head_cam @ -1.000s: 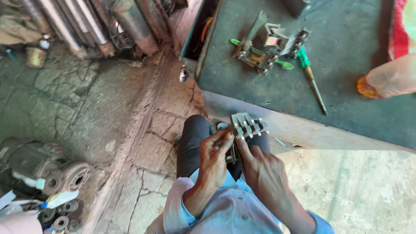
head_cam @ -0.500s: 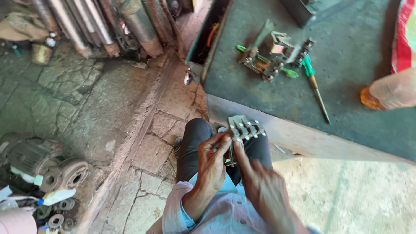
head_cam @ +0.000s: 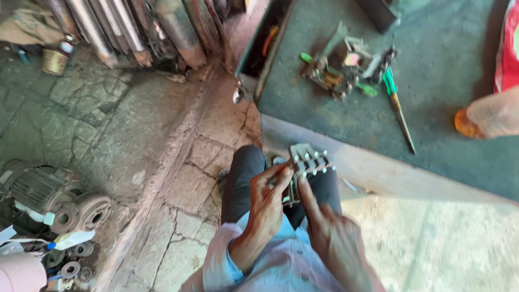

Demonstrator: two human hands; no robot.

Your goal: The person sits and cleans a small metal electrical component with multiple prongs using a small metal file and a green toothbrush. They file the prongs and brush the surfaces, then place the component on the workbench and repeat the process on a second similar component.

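**Small metal part held in both hands above the lap**

A grey metal block with rows of screws (head_cam: pixel 308 162) is gripped between the left hand (head_cam: pixel 267 203) and the right hand (head_cam: pixel 332 238), just in front of a green workbench (head_cam: pixel 448 81). On the bench, a dismantled mechanism (head_cam: pixel 338 67) and a green-handled screwdriver (head_cam: pixel 397 103) are seen. An electric motor (head_cam: pixel 46 197) lies on the stone floor (head_cam: pixel 135 135).
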